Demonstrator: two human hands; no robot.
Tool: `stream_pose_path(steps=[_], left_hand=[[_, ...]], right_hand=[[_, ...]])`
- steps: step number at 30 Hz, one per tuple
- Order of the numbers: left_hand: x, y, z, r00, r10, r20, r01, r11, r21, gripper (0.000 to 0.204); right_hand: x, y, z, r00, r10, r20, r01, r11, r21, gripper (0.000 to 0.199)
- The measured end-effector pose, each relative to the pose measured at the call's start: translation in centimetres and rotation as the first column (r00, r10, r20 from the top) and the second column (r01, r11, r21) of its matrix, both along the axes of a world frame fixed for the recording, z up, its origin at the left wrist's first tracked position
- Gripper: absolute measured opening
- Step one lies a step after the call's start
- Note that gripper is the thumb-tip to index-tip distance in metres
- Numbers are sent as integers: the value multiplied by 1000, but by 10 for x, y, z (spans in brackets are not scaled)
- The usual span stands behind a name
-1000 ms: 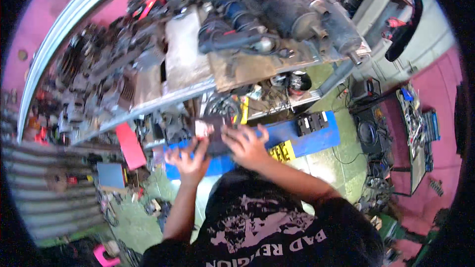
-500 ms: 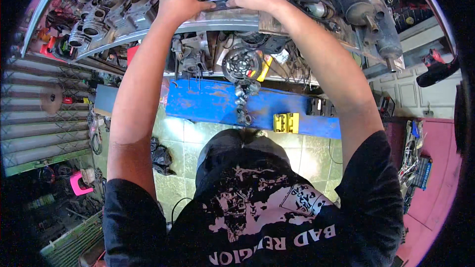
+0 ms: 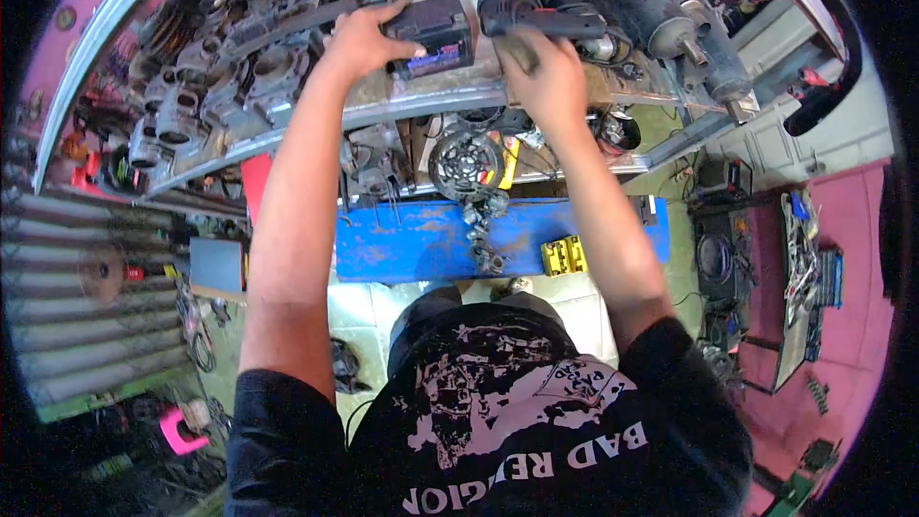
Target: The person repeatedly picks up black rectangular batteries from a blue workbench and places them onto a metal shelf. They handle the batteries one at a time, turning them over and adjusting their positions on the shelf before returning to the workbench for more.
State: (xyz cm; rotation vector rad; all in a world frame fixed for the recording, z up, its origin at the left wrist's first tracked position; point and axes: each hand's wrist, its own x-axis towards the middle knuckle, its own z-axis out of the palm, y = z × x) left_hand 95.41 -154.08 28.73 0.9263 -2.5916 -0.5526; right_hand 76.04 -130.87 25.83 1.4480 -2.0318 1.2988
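Observation:
A black box-shaped battery (image 3: 433, 31) with a purple label sits on the upper shelf. My left hand (image 3: 364, 43) grips its left end, thumb on the front face and fingers over the top. My right hand (image 3: 550, 81) is off the battery, a little to its right, just below the black handle of a power tool (image 3: 550, 23). Motion smears the right hand's fingers, so whether they hold anything cannot be made out.
Grey metal engine parts (image 3: 278, 67) crowd the shelf's left; dark exhaust mufflers (image 3: 661, 29) lie at its right. Below stands a blue bench (image 3: 402, 239) with metal parts and a yellow box-shaped thing (image 3: 563, 256). A round slotted disc (image 3: 466, 163) lies above the bench.
Both hands were on the battery; my right hand has let go and moved right and down toward the power tool. My left hand stays on it. The whole view has shifted.

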Motion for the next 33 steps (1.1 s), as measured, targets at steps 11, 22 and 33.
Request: stream_pose_path(steps=[11,22,33], left_hand=[[4,35,-31,868,26,-496,100,969,226,69],[10,16,-79,883,70,-463,93,943,320,67],[7,27,-79,797,105,-595,88,954,287,59]], right_hand=[[-16,26,-38,929,-289,-230,360,848,389,47],[-16,28,-46,895,-340,-290,440,784,439,34],[-3,19,-37,878,-332,-345,463,771,437,43]])
